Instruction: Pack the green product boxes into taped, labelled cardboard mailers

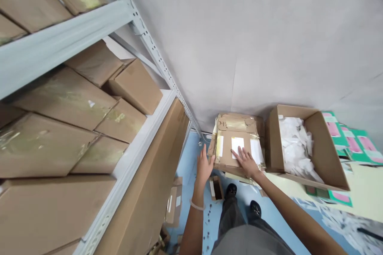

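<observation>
Against the wall lies a stack of flattened cardboard boxes (239,127), taped and bearing several white labels. My right hand (247,162) rests on the top piece with its fingers spread, touching the middle label. Beside the stack's left edge is my left hand (204,166), fingers stretched out and the thumb toward the cardboard; whether it touches the edge I cannot tell. Just right of the stack stands an open cardboard box (273,143) holding crumpled white paper or plastic (295,147).
Metal shelving (143,36) loaded with brown cartons (137,83) rises on the left. Green-and-pink packages (356,143) lie on the pale tabletop (365,183) at right. A small open box (216,188) and a flattened carton (174,203) are on the blue floor (191,207).
</observation>
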`<action>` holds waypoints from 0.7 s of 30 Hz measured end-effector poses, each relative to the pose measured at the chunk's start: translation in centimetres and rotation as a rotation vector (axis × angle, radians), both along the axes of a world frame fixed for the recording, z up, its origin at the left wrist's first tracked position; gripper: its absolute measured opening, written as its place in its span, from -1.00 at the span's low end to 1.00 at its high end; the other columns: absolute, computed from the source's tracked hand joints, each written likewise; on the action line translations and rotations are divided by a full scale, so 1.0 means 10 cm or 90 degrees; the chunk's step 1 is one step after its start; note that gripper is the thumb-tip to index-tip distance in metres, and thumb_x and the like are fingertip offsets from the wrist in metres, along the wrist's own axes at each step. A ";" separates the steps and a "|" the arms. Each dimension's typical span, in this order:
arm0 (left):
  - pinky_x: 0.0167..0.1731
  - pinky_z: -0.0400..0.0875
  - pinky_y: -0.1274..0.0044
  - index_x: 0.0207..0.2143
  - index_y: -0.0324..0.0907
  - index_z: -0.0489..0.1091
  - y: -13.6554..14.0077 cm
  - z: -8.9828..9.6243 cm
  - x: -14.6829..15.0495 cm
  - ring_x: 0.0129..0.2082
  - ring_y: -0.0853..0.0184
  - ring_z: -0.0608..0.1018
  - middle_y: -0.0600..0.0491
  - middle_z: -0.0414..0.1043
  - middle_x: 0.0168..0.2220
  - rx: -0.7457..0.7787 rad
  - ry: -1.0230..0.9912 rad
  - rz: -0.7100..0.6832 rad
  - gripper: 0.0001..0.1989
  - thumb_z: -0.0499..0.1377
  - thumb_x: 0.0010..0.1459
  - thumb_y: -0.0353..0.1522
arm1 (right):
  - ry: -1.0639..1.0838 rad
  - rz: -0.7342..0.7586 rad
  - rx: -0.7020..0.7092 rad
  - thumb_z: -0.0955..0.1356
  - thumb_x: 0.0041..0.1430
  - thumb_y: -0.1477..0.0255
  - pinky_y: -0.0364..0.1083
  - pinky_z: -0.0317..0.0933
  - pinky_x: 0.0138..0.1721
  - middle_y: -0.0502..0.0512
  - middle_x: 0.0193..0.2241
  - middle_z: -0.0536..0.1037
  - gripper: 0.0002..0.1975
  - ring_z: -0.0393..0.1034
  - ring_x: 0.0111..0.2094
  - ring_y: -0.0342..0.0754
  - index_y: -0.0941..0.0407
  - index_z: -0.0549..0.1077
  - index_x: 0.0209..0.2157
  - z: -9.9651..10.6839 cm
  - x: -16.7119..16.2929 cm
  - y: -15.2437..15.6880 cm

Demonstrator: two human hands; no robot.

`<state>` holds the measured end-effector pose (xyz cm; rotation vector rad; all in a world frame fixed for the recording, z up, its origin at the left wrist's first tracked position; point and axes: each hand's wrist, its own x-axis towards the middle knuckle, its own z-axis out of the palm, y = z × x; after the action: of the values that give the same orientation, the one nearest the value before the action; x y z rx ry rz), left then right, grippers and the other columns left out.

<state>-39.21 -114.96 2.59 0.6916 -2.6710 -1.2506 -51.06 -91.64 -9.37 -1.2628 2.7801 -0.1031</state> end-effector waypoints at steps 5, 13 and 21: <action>0.26 0.14 0.23 0.36 -0.18 -0.07 -0.08 -0.16 0.03 0.33 0.10 0.18 -0.18 0.08 0.34 0.029 0.010 -0.010 -0.35 0.00 0.29 -0.19 | -0.005 0.004 -0.016 0.31 -0.17 0.73 0.16 0.12 0.22 0.26 0.35 0.06 0.09 0.05 0.32 0.23 0.04 -0.16 0.40 0.19 0.03 0.05; 0.26 0.17 0.27 0.32 -0.19 0.01 -0.16 -0.24 -0.27 0.30 0.11 0.24 -0.22 0.10 0.32 0.070 0.056 -0.039 -0.38 0.01 0.28 -0.18 | 0.054 -0.103 -0.271 0.19 0.04 0.72 0.09 0.19 0.20 0.08 0.15 0.45 -0.27 0.31 0.19 0.03 0.02 0.28 0.25 1.20 -0.17 0.16; 0.28 0.10 0.24 0.32 -0.19 0.01 0.06 0.29 -0.90 0.32 0.11 0.20 -0.22 0.12 0.31 0.040 0.155 -0.077 -0.38 0.01 0.29 -0.15 | 0.087 -0.473 -0.711 0.23 0.30 0.31 -0.10 0.29 -0.31 0.04 -0.40 0.56 -0.70 0.41 -0.40 -0.04 0.13 0.53 -0.15 2.34 -0.19 0.67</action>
<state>-48.24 -114.33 5.50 0.3609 -2.5144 -1.3567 -52.95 -84.99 14.04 -0.1290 3.1519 -1.8265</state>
